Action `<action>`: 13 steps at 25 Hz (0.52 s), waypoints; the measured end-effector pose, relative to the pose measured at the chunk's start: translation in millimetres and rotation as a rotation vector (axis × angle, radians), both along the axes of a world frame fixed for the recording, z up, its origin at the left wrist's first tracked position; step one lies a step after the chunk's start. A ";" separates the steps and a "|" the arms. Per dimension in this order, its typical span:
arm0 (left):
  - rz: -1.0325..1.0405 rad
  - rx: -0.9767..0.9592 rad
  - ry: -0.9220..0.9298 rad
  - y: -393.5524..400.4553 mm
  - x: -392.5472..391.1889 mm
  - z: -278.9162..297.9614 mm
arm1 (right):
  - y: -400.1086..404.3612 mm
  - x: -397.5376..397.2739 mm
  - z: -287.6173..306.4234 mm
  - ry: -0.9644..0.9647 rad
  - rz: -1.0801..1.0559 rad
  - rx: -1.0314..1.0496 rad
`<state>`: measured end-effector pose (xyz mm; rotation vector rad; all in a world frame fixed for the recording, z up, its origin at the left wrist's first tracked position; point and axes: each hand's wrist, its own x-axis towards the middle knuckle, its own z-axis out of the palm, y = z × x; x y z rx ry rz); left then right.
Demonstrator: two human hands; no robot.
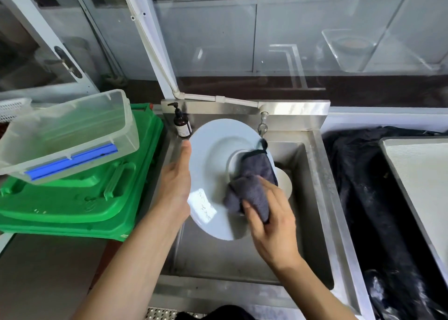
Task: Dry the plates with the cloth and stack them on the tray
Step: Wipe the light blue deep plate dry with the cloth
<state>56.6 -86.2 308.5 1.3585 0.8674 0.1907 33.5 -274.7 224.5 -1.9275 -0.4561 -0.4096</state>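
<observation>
Two bare forearms reach in from the near edge, over the steel sink. On the left, the left hand holds a large white plate by its left rim, thumb stretched along the edge toward the far side and palm against the rim, the fingers hidden behind the plate. That plate is tilted up on edge over the sink basin, its face turned toward the right, with a bright patch of glare near its lower part. Right of it, the right hand is closed on a bunched grey cloth, pressing it against the plate's recessed centre; a loop of the cloth sticks up at the far end. Just behind the cloth, lower in the basin, the edge of a second plate shows, mostly hidden. At the far left corner of the sink stands a dark pump bottle, and a small tap juts from the back wall. Left of the sink lies a green tray, with a clear plastic tub with a blue clip resting on its far part. To the right of the sink, black plastic sheeting fills another basin
</observation>
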 end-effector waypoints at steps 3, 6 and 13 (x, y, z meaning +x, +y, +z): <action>-0.040 0.027 -0.024 -5.2 0.6 -1.3 | 5.4 12.2 6.1 0.258 -0.145 0.161; -0.066 0.027 -0.013 -8.1 -1.9 -3.8 | 22.1 27.2 26.3 0.308 -0.149 0.272; -0.033 -0.080 -0.117 -2.5 0.7 6.6 | 22.6 37.7 46.7 -0.258 0.215 -0.248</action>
